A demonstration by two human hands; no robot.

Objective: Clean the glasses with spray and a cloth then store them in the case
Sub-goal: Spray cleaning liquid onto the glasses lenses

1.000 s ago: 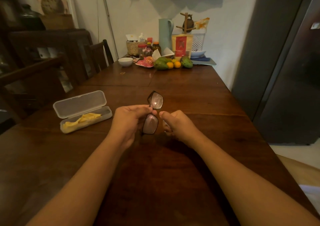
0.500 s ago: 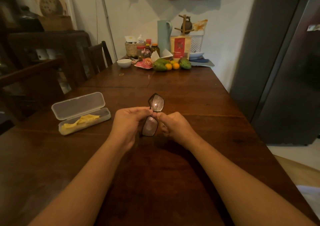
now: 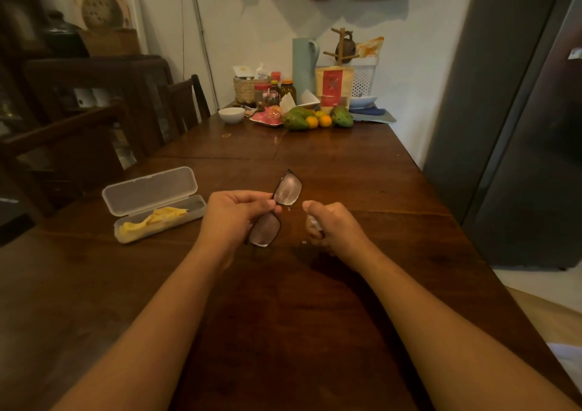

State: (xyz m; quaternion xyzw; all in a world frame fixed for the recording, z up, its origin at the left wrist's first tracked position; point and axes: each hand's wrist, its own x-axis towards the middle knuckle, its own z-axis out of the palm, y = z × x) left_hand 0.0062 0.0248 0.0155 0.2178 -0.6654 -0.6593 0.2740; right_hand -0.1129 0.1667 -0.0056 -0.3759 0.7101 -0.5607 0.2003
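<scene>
- Dark-rimmed glasses with two smudged, rounded lenses (image 3: 287, 189) are held above the brown wooden desk (image 3: 283, 316), just right of the open case, turned on end so one lens sits above the other.
- Left hand (image 3: 236, 218) pinches the glasses at the middle of the frame, thumb and fingertips closed on it.
- Right hand (image 3: 337, 231) is farther right of the case, apart from the glasses. Its fingers are curled round a small clear spray bottle (image 3: 314, 224), and the thumb lies on top. Most of the bottle is hidden in the fist.
- Clear plastic glasses case (image 3: 151, 192) lies on the desk with its lid tipped back.
- Crumpled yellow cloth (image 3: 157, 221) lies inside the case's lower half.
- Small white bowl (image 3: 231, 115) stands at the desk's far end, well beyond the case.
- Green and orange fruit (image 3: 297, 120) sits there too, with jars and a tall pale jug close behind it.
- Grey fridge (image 3: 519, 159) stands far right of the case, past the desk's edge.
</scene>
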